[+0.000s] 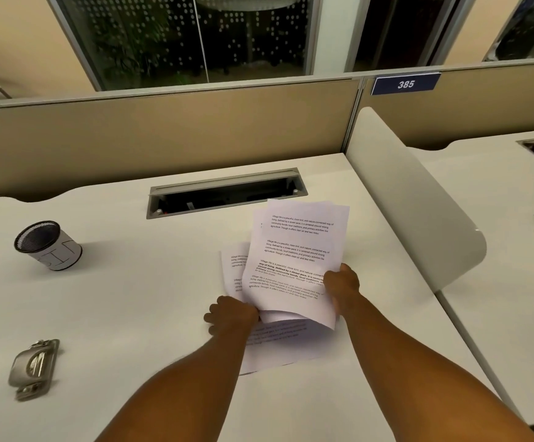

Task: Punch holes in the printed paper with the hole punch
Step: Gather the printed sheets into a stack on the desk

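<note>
At the near left edge of the white desk (131, 298) lies the metal hole punch (33, 369), untouched, well apart from the papers. Nearer the middle, the left hand (230, 314) and right hand (340, 285) both clutch the printed paper (291, 266), thin sheets fanned unevenly. Squaring their edges first should help the holes align. Beyond stands a cylindrical mesh pen cup (47, 245).

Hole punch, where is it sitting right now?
In the head view, the grey metal hole punch lies untouched on the white desk at near left, nearer than the black mesh pen cup, well left of both hands.
</note>
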